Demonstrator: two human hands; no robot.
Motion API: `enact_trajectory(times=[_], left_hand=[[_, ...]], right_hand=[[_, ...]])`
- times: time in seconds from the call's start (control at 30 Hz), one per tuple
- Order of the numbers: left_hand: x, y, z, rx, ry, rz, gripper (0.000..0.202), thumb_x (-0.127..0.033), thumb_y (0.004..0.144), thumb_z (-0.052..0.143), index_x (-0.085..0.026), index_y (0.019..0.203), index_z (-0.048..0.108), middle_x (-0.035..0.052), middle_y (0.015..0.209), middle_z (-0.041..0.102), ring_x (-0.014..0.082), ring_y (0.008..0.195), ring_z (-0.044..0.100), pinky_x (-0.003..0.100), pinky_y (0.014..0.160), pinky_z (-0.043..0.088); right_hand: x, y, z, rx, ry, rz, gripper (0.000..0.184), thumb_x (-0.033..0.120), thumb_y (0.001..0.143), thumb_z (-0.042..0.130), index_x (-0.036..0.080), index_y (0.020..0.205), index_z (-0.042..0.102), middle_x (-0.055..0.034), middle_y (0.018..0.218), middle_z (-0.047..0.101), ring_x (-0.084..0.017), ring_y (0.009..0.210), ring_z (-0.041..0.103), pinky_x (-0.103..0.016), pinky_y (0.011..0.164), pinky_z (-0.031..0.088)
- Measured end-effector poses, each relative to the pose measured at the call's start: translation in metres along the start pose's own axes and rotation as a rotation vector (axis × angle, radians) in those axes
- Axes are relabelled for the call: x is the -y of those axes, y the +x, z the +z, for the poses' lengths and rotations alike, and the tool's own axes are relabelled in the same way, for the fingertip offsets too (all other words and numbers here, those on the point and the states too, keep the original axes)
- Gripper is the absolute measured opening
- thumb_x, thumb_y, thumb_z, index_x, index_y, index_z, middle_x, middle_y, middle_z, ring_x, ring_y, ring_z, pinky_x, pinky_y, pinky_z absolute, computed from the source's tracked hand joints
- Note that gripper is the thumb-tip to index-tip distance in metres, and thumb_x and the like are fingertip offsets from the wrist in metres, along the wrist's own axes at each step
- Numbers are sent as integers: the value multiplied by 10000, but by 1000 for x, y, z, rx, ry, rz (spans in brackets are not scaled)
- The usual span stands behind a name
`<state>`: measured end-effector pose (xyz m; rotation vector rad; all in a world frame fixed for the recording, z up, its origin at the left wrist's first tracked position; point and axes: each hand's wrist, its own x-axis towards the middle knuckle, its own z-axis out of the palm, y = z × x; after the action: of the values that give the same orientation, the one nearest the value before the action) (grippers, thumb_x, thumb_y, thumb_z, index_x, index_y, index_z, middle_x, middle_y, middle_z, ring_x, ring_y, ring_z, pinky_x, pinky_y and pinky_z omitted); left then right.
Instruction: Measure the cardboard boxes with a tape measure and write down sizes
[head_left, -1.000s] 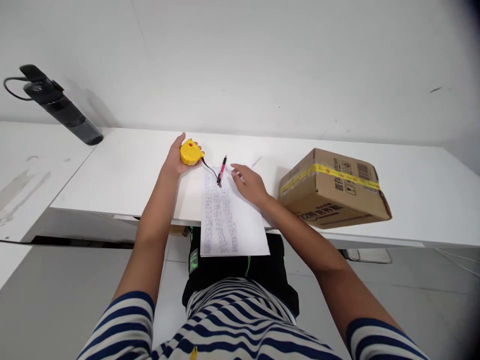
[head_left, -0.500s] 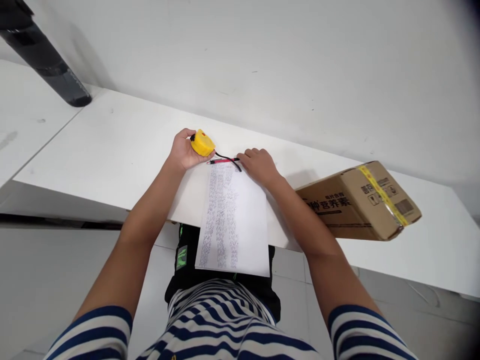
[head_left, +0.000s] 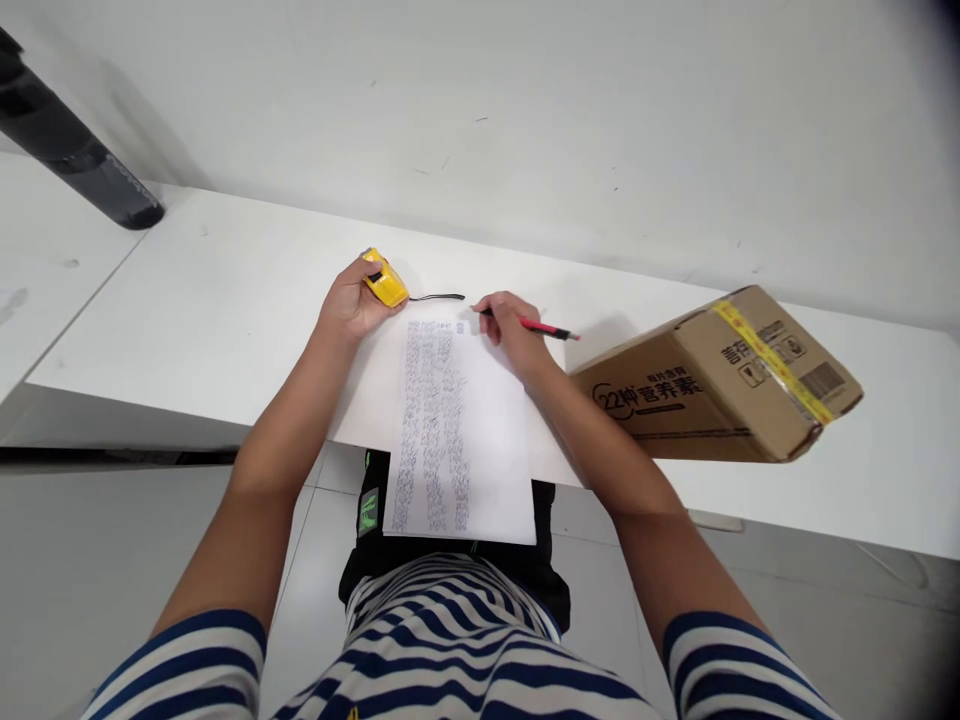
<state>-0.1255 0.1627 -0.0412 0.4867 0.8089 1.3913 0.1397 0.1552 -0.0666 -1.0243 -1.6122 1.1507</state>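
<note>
My left hand (head_left: 354, 300) is closed around a yellow tape measure (head_left: 388, 285), its thumb on the near side. A black wrist strap (head_left: 439, 296) trails from the tape measure to the right. My right hand (head_left: 514, 328) grips a red and black pen (head_left: 546, 327), whose rear end points right and whose front end is by the fingertips. Beneath and between the hands lies a sheet of paper (head_left: 499, 450) with columns of blue handwriting. Its lower part hangs over the table's front edge.
A taped cardboard box (head_left: 675, 400) lies on the white table (head_left: 225, 300), right of my right forearm. At the far left a dark cylinder (head_left: 82, 150) leans over the table. The wall (head_left: 525, 130) rises along the back edge.
My right hand has picked up the pen from the top of the paper. My left hand has turned the tape measure, and its strap now lies straighter, off the paper.
</note>
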Motion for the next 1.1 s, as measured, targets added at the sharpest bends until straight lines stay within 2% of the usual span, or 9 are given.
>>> enact_trajectory(times=[0.1, 0.23, 0.33, 0.47, 0.67, 0.83, 1.1], left_hand=[[3, 1, 2, 6, 27, 3, 248, -149, 681, 731, -249, 814, 547, -27, 805, 661, 150, 758, 645, 343, 743, 555], [11, 2, 8, 21, 75, 44, 344, -136, 647, 797, -264, 880, 578, -29, 884, 682, 151, 835, 665, 338, 812, 563], [16, 0, 14, 30, 81, 56, 404, -140, 641, 830, -272, 943, 596, -22, 934, 690, 161, 886, 679, 337, 832, 563], [22, -2, 19, 69, 70, 3, 366, -210, 697, 840, -259, 981, 613, 14, 949, 701, 199, 942, 699, 353, 849, 572], [28, 3, 18, 97, 74, -12, 386, -212, 703, 882, -266, 983, 622, 11, 910, 711, 212, 957, 711, 359, 862, 568], [30, 7, 13, 135, 100, -12, 420, -281, 690, 923, -273, 1008, 648, 36, 942, 737, 241, 996, 707, 374, 857, 571], [33, 12, 9, 165, 143, -10, 415, -343, 707, 914, -277, 1030, 662, 62, 989, 755, 268, 1058, 707, 385, 864, 565]], right_hand=[[2, -5, 12, 53, -101, 94, 394, 623, 937, 630, 235, 874, 658, 30, 685, 630, -124, 662, 558, -289, 663, 434], [0, -4, 14, -57, -207, 106, 484, 579, 940, 636, 230, 618, 541, 35, 593, 523, -131, 628, 497, -316, 647, 395], [0, -3, 12, -69, -210, 104, 458, 510, 928, 670, 225, 599, 529, 38, 604, 505, -126, 631, 470, -322, 653, 379], [0, -2, 12, -81, -211, 91, 423, 424, 933, 663, 226, 588, 520, 38, 606, 498, -126, 636, 456, -323, 656, 376], [1, -2, 14, -101, -201, 108, 385, 304, 942, 640, 224, 590, 508, 33, 631, 526, -129, 672, 490, -325, 686, 388], [-1, -2, 12, -69, -200, 84, 430, 322, 937, 645, 233, 561, 456, 40, 593, 472, -120, 628, 434, -318, 636, 361], [-6, -4, 11, -95, -221, 44, 463, 431, 955, 647, 233, 581, 460, 22, 630, 523, -131, 668, 484, -326, 668, 404]])
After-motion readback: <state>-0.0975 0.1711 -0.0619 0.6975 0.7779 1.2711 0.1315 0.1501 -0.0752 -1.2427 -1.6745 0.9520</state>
